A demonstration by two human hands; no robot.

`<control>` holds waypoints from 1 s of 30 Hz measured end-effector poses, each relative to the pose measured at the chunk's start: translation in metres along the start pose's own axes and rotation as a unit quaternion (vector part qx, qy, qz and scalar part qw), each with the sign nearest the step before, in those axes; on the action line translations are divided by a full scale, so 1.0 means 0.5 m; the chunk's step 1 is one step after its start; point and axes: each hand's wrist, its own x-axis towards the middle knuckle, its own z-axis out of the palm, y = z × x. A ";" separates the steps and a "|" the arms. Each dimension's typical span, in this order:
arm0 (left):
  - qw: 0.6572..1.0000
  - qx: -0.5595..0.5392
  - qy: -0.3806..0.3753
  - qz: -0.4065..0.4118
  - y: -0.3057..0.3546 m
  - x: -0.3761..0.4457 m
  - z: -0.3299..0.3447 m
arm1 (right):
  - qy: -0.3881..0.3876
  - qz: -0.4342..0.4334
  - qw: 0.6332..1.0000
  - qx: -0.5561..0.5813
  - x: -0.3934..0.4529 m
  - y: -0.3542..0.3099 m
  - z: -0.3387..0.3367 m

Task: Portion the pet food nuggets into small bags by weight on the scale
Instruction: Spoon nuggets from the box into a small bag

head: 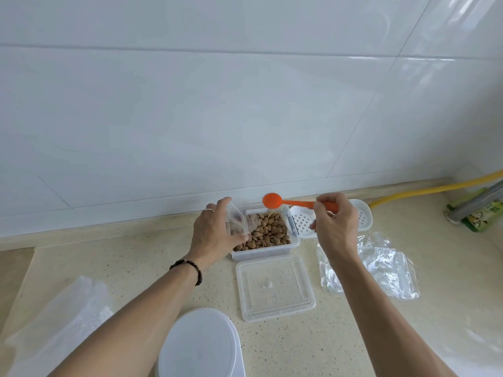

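Note:
A clear plastic box [295,242] full of brown nuggets [269,232] stands by the wall. My left hand [215,229] holds a small clear bag [238,221] with a few nuggets inside at the box's left rim. My right hand [334,224] grips the handle of an orange spoon [273,200], whose bowl hovers above the back of the box and looks empty. The white scale [200,346] sits near the bottom edge, between my forearms.
The box's clear lid [275,287] lies in front of it. Loose clear bags [381,265] lie to the right, a perforated white tray [304,221] behind my right hand. A plastic sheet [62,322] is at lower left, a yellow hose [424,190] and green packet [481,213] at far right.

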 end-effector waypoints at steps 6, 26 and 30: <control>0.998 0.057 0.018 0.026 -0.033 -0.016 -0.008 | -0.069 -0.036 0.983 -0.168 -0.022 0.093 0.040; 0.988 0.154 0.006 0.020 -0.014 -0.006 -0.003 | -0.013 0.291 0.941 0.171 -0.017 0.092 0.033; 0.989 0.147 -0.017 -0.007 0.002 0.007 -0.004 | -0.039 0.228 0.958 0.167 -0.009 0.047 0.023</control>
